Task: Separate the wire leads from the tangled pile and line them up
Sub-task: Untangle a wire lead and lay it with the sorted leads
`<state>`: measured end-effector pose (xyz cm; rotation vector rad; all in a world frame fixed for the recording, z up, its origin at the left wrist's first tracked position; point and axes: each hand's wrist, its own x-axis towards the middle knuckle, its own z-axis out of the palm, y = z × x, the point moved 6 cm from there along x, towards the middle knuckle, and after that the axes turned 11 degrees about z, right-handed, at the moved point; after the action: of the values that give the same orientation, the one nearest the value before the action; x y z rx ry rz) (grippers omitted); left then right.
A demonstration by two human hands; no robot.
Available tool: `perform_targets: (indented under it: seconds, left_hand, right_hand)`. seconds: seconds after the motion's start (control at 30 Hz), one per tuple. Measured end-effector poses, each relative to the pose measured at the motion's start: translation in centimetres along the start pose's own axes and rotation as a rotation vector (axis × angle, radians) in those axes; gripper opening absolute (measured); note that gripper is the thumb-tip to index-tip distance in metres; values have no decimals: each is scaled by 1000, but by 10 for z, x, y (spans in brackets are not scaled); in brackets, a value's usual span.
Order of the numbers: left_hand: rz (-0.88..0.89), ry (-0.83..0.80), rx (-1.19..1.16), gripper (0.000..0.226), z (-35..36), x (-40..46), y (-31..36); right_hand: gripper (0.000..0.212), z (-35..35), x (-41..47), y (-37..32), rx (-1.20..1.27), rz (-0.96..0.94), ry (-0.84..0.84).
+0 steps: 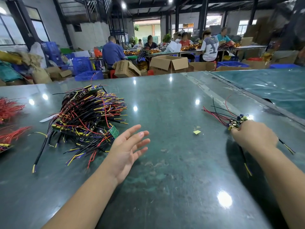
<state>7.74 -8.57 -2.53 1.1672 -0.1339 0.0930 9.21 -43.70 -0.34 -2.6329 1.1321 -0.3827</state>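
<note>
Red and black separated wire leads are being gripped by right hand for lining up; left hand, fingers spread wide, is nearing the multicoloured tangled pile.

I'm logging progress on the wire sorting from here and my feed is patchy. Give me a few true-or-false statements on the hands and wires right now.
1. The left hand is open and holds nothing. True.
2. The right hand is empty. False: it grips a small bunch of leads with their boards.
3. The tangled pile lies to the left of the left hand. True.
4. The right hand is reaching into the tangled pile. False: it is far to the right of the pile, on the other side of the table.
5. A small yellow scrap lies on the table between the two hands. True.
</note>
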Motion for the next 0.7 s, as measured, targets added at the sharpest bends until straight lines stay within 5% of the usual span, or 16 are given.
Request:
perform_targets:
  seconds: [0.3, 0.47, 0.6, 0.7]
  left_hand:
    - [67, 21, 157, 20, -3, 5, 3]
    - [381, 2, 793, 22, -10, 9, 21]
    - [667, 216, 1294, 22, -28, 10, 47]
    - [566, 371, 1513, 29, -54, 18, 51]
  right_hand:
    - [34, -4, 6, 8, 83, 26, 28]
    - [19, -20, -21, -24, 256, -261, 167]
    - [7, -12, -60, -55, 407, -507, 35]
    - [6, 0, -87, -71, 450, -634, -99]
